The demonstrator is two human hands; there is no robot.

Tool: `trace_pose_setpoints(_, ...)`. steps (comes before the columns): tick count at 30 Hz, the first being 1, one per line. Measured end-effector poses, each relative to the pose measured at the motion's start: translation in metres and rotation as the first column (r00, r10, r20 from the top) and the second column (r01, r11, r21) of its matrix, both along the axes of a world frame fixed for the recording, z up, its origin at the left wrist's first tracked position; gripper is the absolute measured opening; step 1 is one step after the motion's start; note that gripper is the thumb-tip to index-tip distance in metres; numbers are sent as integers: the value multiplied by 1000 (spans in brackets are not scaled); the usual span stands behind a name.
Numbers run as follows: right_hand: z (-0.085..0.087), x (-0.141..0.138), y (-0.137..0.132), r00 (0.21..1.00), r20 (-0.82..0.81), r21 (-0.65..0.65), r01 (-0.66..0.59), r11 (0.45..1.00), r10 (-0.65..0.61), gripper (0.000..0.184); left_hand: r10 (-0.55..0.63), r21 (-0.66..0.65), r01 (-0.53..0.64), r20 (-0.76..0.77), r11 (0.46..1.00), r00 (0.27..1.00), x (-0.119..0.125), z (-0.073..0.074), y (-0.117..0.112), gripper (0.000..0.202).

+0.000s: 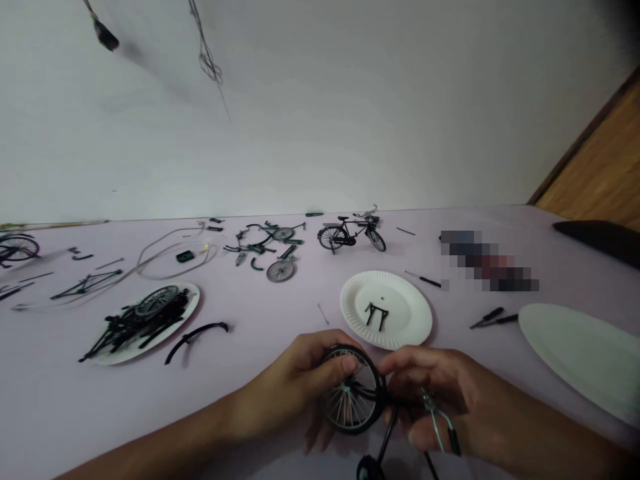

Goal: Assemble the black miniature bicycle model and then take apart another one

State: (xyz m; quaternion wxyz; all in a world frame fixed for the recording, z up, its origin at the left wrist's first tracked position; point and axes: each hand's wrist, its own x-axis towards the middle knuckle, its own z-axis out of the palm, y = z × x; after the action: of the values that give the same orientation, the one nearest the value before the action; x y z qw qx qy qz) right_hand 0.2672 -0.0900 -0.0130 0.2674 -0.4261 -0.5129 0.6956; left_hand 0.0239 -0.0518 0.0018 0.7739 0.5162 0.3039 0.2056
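Observation:
My left hand (295, 377) is closed on a black-tyred, spoked wheel (347, 410) of a miniature bicycle, thumb across its upper side and fingers behind it. To the right, my right hand (450, 383) is wrapped round the front part of the bicycle's dark frame (390, 430), beside the wheel. A silver handlebar (440, 430) with a black grip sticks out in front of my right palm. Below, the black saddle (369, 468) shows at the picture's lower edge. My fingers partly hide the join between wheel and frame.
Just beyond my hands stands a white paper plate (423, 320) bearing a small black stand (377, 316). Another plate (193, 312) at left holds a heap of bicycle parts. A curved mudguard (193, 335), an assembled miniature bicycle (350, 233), screwdrivers (493, 319) and a white oval plate (585, 353) lie around.

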Motion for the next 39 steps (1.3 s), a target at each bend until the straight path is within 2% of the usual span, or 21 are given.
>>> trace_pose_setpoints(3,-5,8,3,981,-148,-124,-144,982,125,69,-42,-9,42,22,999,999,-1,0,2,25)
trace_pose_setpoints(6,0,13,5,937,-278,-159,-262,952,211,66,-64,-13,65,35,998,997,-1,2,2,25)
trace_pose_setpoints(9,12,12,7,931,-346,-226,-208,952,121,49,-43,-8,43,2,999,999,0,3,0,26)
trace_pose_setpoints(11,22,8,8,954,-293,-294,-145,945,55,46,-9,-9,9,-12,1000,1000,3,3,-3,28)
trace_pose_setpoints(12,28,6,10,969,-240,-293,-133,947,62,48,7,-8,-7,-16,1000,1000,4,3,-4,29)
trace_pose_setpoints(15,44,-3,15,971,-12,-221,-234,947,238,40,49,-26,-49,-19,998,999,7,1,-6,32)
trace_pose_setpoints(17,50,-11,19,951,116,-186,-263,947,287,32,79,-31,-79,-18,996,997,8,-1,-5,34)
trace_pose_setpoints(19,51,-18,23,935,173,-142,-286,948,308,25,124,-6,-124,-6,992,992,6,-2,-2,36)
trace_pose_setpoints(21,47,-25,26,934,151,-93,-312,946,323,23,180,53,-180,6,982,984,3,-2,2,35)
trace_pose_setpoints(23,40,-29,28,952,122,-56,-277,959,282,23,206,121,-205,4,971,978,-1,0,6,32)
trace_pose_setpoints(26,32,-31,29,968,106,-14,-225,974,226,23,158,196,-150,-26,969,987,-7,4,10,29)
trace_pose_setpoints(31,31,-30,28,975,74,53,-214,975,209,22,49,188,-38,-57,981,997,-9,9,15,26)
trace_pose_setpoints(39,28,-32,25,968,131,74,-226,971,215,27,45,235,-26,-74,972,996,-8,3,14,32)
